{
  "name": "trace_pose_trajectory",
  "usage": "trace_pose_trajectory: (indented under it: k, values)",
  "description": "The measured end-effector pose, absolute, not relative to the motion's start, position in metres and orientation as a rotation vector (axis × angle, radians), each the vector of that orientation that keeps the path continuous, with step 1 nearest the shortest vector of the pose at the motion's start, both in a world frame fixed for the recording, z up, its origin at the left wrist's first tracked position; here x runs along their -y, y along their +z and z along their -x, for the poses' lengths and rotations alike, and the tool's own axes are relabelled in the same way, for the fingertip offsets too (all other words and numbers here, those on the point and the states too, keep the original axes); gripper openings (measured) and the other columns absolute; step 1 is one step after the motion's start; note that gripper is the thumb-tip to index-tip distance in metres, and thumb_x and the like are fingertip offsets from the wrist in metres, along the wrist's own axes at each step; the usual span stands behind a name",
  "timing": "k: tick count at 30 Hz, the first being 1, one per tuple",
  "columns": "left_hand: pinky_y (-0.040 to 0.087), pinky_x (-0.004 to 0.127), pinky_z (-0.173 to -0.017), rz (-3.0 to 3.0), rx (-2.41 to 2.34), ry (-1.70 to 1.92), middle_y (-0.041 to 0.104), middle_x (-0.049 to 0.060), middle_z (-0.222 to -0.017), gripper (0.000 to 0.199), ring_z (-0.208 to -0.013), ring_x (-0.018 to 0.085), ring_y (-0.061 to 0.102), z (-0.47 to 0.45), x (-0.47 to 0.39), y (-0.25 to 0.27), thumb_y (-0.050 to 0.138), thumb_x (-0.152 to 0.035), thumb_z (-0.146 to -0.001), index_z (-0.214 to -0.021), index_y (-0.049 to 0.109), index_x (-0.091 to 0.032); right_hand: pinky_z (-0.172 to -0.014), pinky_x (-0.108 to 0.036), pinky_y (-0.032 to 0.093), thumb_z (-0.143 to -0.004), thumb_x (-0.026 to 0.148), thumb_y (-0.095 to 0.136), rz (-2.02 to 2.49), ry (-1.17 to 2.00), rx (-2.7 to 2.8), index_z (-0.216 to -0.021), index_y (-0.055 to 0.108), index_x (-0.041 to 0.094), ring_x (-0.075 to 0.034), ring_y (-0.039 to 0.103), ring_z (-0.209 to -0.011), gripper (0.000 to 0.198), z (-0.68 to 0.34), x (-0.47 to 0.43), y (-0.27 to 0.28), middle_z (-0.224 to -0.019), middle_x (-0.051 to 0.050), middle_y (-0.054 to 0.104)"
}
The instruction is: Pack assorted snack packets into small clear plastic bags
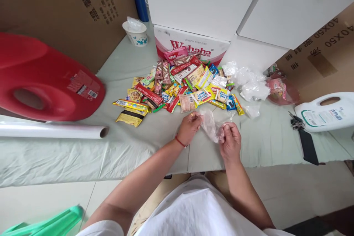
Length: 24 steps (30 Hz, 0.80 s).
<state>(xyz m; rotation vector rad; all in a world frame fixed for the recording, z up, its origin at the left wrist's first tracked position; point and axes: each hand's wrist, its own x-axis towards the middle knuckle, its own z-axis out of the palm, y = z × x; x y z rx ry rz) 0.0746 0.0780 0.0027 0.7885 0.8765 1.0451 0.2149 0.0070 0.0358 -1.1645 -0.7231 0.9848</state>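
Between my two hands stretches a thin clear plastic bag (209,124), held just above the cloth-covered table (155,143). My left hand (190,127) pinches one end of it. The other end is gathered in the closed fingers of my right hand (230,138). Just beyond lies a big heap of wrapped snacks (177,84), with a small clear packet (187,103) of something pale pink at its near edge. Crumpled clear plastic bags (249,81) are piled right of the heap.
On the left are a large red jug (47,77) and a plastic film roll (55,131). A paper cup (135,33) and a Wahaha carton (190,42) stand behind. To the right are a red basket (290,94), a white bottle (326,112), keys (297,122) and a black phone-like object (308,147).
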Motion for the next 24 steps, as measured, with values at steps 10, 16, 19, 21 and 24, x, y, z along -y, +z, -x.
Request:
trace_pose_trajectory:
  k: [10, 16, 19, 21, 24]
  values:
    - [0.029, 0.023, -0.046, -0.873, -1.050, 1.180, 0.054, -0.005, -0.056, 0.045, -0.049, 0.008, 0.043, -0.072, -0.078, -0.004, 0.072, -0.064, -0.083, -0.078, 0.064, -0.019, -0.052, -0.020, 0.037, -0.082, 0.044, 0.082, 1.148, 0.697, 0.535, -0.086, 0.062, 0.024, -0.007, 0.044, -0.059, 0.029, -0.251, 0.004, 0.029, -0.084, 0.004, 0.058]
    - [0.058, 0.030, -0.077, -0.501, -0.768, 1.216, 0.065, -0.004, -0.078, 0.048, -0.075, 0.013, 0.065, -0.066, -0.086, 0.007, 0.091, -0.049, -0.066, -0.082, 0.056, -0.022, -0.051, -0.021, 0.035, -0.076, 0.049, 0.085, 1.373, 0.961, 0.513, -0.078, 0.061, 0.020, -0.007, 0.043, -0.057, 0.037, -0.247, 0.035, 0.016, -0.077, 0.003, 0.060]
    - [0.059, 0.032, -0.083, -0.440, -0.709, 1.215, 0.064, -0.005, -0.077, 0.047, -0.076, 0.012, 0.065, -0.061, -0.091, 0.010, 0.094, -0.040, -0.063, -0.083, 0.055, -0.022, -0.054, -0.024, 0.039, -0.080, 0.052, 0.080, 1.595, 1.119, 0.774, -0.086, 0.069, 0.019, -0.011, 0.047, -0.061, 0.035, -0.259, 0.051, 0.015, -0.076, 0.001, 0.061]
    - [0.058, 0.030, -0.084, -0.465, -0.699, 1.243, 0.064, -0.005, -0.079, 0.043, -0.079, 0.011, 0.064, -0.060, -0.091, 0.011, 0.093, -0.038, -0.064, -0.082, 0.058, -0.022, -0.066, -0.027, 0.047, -0.083, 0.051, 0.078, 1.678, 0.940, 0.894, -0.100, 0.071, 0.020, -0.015, 0.055, -0.075, 0.036, -0.277, 0.054, 0.024, -0.088, -0.002, 0.066]
    - [0.057, 0.028, -0.083, -0.543, -0.713, 1.261, 0.065, -0.003, -0.089, 0.038, -0.085, 0.012, 0.063, -0.064, -0.088, 0.011, 0.092, -0.039, -0.065, -0.079, 0.062, -0.020, -0.088, -0.036, 0.052, -0.089, 0.048, 0.071, 1.641, 0.427, 0.945, -0.119, 0.065, 0.023, -0.021, 0.060, -0.103, 0.040, -0.300, 0.043, 0.051, -0.118, -0.007, 0.065]
